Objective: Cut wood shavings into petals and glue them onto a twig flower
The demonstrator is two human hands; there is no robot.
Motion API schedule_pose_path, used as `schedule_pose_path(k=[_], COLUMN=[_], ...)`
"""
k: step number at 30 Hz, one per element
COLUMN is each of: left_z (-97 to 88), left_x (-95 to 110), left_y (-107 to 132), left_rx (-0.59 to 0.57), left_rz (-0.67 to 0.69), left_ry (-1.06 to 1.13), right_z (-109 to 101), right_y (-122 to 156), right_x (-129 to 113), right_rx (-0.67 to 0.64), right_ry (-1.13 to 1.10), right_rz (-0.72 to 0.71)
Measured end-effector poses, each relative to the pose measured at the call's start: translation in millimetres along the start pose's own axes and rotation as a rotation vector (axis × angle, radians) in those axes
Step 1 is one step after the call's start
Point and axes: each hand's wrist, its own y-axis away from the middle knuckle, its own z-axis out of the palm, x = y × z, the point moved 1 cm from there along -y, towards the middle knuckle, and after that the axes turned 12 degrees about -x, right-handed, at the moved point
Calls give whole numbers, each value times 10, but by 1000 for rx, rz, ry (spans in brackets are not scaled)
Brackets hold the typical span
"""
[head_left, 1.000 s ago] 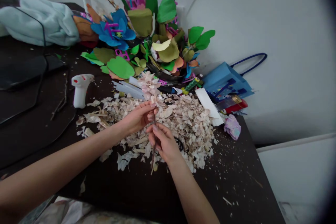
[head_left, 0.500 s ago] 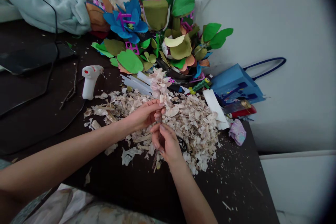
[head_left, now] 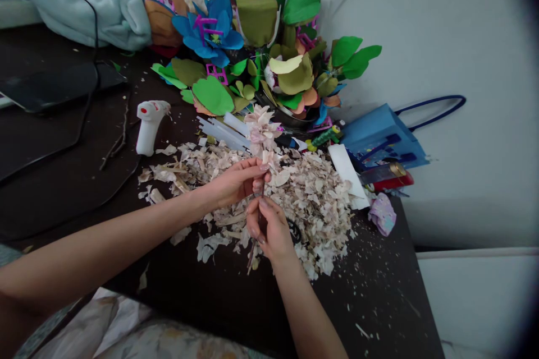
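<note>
A thin brown twig (head_left: pixel 252 252) stands nearly upright between my hands, its top covered in pale pink dried petals (head_left: pixel 263 128). My left hand (head_left: pixel 244 178) is closed in a pinch on the twig just under the petal cluster, with a pale petal (head_left: pixel 272 160) at its fingertips. Lower down, my right hand (head_left: pixel 269 224) wraps its fingers around the twig, whose end sticks out below. Beneath both hands spreads a heap of dried petal scraps (head_left: pixel 315 190). A black ring-shaped thing (head_left: pixel 293 230) lies partly hidden beside my right hand.
A white glue gun (head_left: pixel 148 128) stands at left with its cord, beside bare twigs (head_left: pixel 120 137). Behind the heap lie glue sticks (head_left: pixel 223 132) and a colourful felt flower arrangement (head_left: pixel 256 22). A blue bag (head_left: pixel 383 137), white strip (head_left: pixel 348 175) and crumpled lilac piece (head_left: pixel 382 214) are at right.
The whole view has shifted slightly, so things sit a little further right. Both hands keep their hold on the twig, and the petal cluster appears slightly turned.
</note>
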Motion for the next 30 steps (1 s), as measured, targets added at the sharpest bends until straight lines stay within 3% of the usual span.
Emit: schedule_pose_path(k=[30], left_z=[8], left_x=[29], left_y=[32], left_rx=[-16], left_rz=[21], left_ry=[-149], right_z=[24], right_y=[44], right_x=[6], right_rx=[94], right_ry=[252], right_rz=[-24])
